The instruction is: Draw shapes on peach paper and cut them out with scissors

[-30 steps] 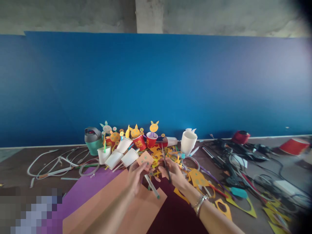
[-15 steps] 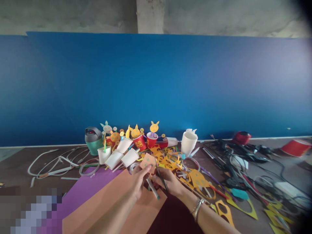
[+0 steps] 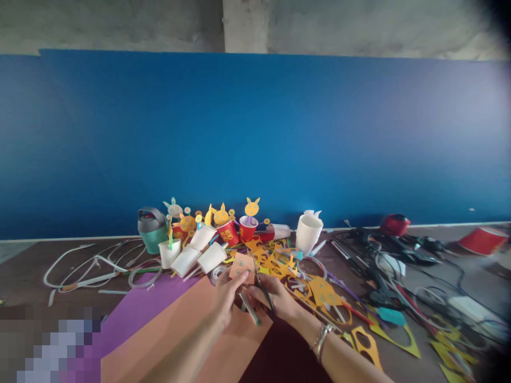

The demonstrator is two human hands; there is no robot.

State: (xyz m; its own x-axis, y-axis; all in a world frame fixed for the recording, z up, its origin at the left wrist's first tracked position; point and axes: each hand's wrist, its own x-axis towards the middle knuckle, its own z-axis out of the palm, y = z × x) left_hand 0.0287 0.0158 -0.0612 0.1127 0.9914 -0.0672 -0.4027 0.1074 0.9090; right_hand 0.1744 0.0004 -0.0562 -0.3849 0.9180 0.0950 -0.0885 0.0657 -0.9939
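My left hand [image 3: 225, 300] pinches the lower edge of a small orange paper card [image 3: 241, 267] with green dots on it. My right hand [image 3: 277, 300] grips a pair of slim black scissors [image 3: 266, 297], their blades close to the card. A pale green drinking straw [image 3: 250, 309] pokes out below both hands, its upper end hidden by my fingers. I cannot tell which hand holds it. Loose orange-yellow paper cutouts [image 3: 275, 263] lie just beyond my right hand.
Under my hands lie purple [image 3: 147, 308], orange [image 3: 167, 332] and maroon [image 3: 283, 356] paper sheets. White paper cups [image 3: 213, 257], red cups [image 3: 248, 229] with rabbit cutouts and a green flask [image 3: 151, 230] stand ahead. Tangled cables [image 3: 383, 271] lie right, before a blue wall board [image 3: 255, 138].
My hands have moved closer together and slightly lower. The scissors have come nearer the orange card, and the card and straw have shifted with them.
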